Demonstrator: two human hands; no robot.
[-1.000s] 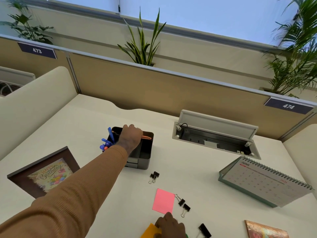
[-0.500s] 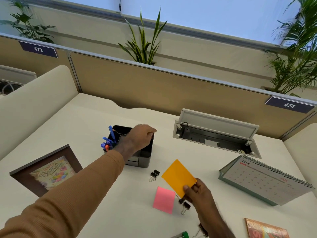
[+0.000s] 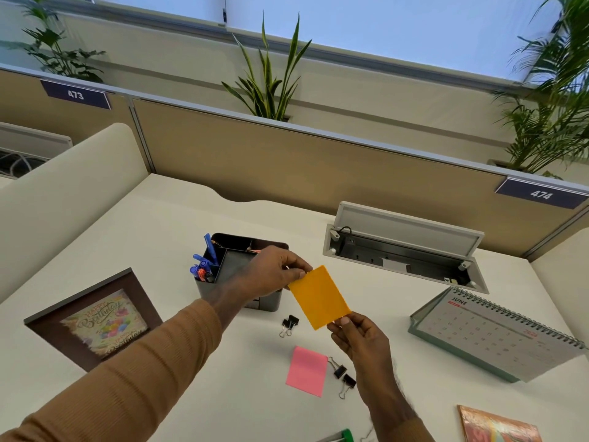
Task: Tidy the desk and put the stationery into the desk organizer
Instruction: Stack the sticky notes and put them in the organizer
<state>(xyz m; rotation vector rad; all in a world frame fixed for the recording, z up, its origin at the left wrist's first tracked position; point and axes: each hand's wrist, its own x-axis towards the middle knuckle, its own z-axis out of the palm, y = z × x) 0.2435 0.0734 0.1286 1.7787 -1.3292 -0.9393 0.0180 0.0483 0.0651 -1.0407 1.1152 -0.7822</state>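
Orange sticky-note pad (image 3: 318,296) is held in the air above the desk (image 3: 159,224), just right of the desk organizer (image 3: 242,275); long axis tilted, upper end toward the organizer. Flat, matte, rectangular. Upper corner is pinched by the left hand (image 3: 271,272), lower edge by the right hand (image 3: 360,336), both forearms extended forward. A pink pad (image 3: 306,371) lies flat near the front edge.
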